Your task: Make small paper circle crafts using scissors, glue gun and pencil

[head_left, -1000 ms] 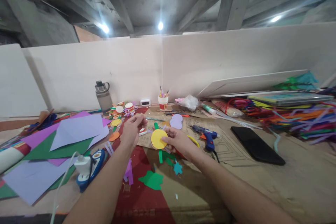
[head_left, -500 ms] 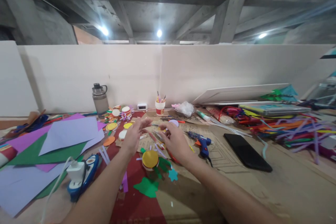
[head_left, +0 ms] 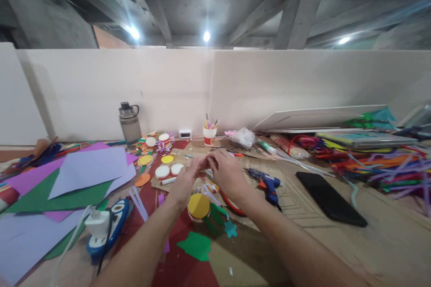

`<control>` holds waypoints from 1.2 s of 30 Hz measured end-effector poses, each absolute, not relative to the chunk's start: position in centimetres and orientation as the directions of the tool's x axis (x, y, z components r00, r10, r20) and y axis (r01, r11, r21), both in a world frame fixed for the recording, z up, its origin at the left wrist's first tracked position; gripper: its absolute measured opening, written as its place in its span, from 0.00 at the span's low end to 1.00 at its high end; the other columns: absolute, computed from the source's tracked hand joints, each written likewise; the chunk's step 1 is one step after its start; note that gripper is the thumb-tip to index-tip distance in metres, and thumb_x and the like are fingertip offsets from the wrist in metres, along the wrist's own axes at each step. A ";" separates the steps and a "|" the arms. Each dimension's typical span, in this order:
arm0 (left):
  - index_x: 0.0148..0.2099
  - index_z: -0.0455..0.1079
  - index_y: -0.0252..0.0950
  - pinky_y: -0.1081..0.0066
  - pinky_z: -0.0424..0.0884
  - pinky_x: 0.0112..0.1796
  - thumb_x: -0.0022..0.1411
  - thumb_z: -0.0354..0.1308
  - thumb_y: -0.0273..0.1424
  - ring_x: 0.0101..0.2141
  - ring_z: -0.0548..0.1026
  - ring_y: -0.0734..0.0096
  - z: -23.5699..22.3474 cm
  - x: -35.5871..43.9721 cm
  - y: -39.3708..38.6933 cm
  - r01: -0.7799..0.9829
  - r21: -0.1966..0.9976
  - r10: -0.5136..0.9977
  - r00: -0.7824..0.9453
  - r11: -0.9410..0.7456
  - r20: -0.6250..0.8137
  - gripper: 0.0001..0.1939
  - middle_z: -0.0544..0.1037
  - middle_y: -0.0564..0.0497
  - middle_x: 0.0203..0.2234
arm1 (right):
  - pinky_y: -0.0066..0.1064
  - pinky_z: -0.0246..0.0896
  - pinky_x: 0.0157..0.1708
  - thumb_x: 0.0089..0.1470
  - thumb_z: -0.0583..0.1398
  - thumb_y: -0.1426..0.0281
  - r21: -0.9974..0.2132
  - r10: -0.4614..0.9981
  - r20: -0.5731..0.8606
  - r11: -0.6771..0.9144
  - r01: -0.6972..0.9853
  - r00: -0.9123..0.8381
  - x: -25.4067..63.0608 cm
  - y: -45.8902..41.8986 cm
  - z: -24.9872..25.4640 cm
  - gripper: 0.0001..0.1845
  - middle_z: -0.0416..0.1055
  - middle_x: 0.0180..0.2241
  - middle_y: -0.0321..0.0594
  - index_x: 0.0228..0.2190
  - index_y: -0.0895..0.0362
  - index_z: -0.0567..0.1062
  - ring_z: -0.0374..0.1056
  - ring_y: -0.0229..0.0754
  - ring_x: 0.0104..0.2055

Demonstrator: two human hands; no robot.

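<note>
My left hand [head_left: 186,180] and my right hand [head_left: 227,174] meet above the middle of the cardboard, fingertips pressed together. Whatever lies between their fingers is hidden. Just below them rests a small round piece with a yellow top [head_left: 198,206] and a pale side, apart from both hands. Dark green paper [head_left: 217,215] and a blue paper flower [head_left: 230,228] lie to its right. A bright green scrap [head_left: 195,245] is nearer to me. Left of my left hand are two white discs, one of them a white disc [head_left: 162,171], and a yellow disc [head_left: 167,159].
A blue glue gun [head_left: 270,187] and a black phone [head_left: 330,197] lie to the right. Coloured strips [head_left: 384,166] are heaped beyond. Paper sheets [head_left: 89,170] and a blue power strip [head_left: 117,215] are on the left. A bottle [head_left: 129,125] and pen cup [head_left: 209,136] stand behind.
The yellow-topped piece, in my right hand a second ago, now rests on the table. My hands have come together farther back, with their fingers closed.
</note>
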State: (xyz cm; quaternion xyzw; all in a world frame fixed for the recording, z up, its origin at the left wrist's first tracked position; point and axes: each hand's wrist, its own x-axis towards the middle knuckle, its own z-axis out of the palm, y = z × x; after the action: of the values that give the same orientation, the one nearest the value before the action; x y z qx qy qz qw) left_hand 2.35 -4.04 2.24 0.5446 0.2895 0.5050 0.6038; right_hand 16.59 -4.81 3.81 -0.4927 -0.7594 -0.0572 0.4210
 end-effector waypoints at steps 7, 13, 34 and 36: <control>0.48 0.77 0.37 0.63 0.67 0.47 0.61 0.50 0.52 0.47 0.74 0.58 2.5 2.8 -4.7 -0.180 0.974 0.921 0.337 -0.138 0.193 0.28 0.79 0.43 0.45 | 0.33 0.58 0.37 0.57 0.52 0.78 -0.343 0.716 0.676 0.516 0.785 -0.175 17.3 -5.1 3.4 0.10 0.70 0.33 0.44 0.30 0.58 0.71 0.64 0.43 0.36; 0.47 0.78 0.42 0.63 0.64 0.52 0.60 0.55 0.44 0.48 0.73 0.56 3.4 3.1 -5.9 0.001 0.937 0.895 0.297 -0.348 0.332 0.19 0.79 0.47 0.46 | 0.31 0.55 0.31 0.50 0.55 0.79 -0.468 0.761 0.643 0.480 0.742 -0.087 17.7 -5.2 3.5 0.08 0.68 0.27 0.40 0.23 0.56 0.68 0.62 0.40 0.30; 0.39 0.77 0.36 0.69 0.69 0.40 0.55 0.62 0.38 0.37 0.76 0.65 2.0 3.2 -4.1 -0.134 0.966 0.964 0.115 -0.222 0.238 0.12 0.80 0.47 0.35 | 0.31 0.65 0.31 0.57 0.56 0.61 -0.956 0.941 0.290 0.293 -0.015 -0.175 17.8 -5.9 4.5 0.12 0.72 0.27 0.37 0.31 0.55 0.75 0.69 0.37 0.28; 0.39 0.76 0.36 0.69 0.69 0.40 0.55 0.63 0.36 0.36 0.76 0.66 2.3 3.1 -4.2 -0.136 0.962 0.958 0.133 -0.237 0.255 0.11 0.80 0.48 0.34 | 0.31 0.66 0.33 0.55 0.58 0.63 -0.958 0.941 0.281 0.287 0.004 -0.186 17.7 -6.1 4.5 0.10 0.73 0.29 0.37 0.34 0.55 0.76 0.70 0.38 0.30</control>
State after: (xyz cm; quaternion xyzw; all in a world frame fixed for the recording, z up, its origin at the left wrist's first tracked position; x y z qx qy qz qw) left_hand 3.12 -4.18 2.34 0.5638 0.3645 0.5484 0.4985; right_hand 17.69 -6.10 4.49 -0.3823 -0.6185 0.4586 0.5109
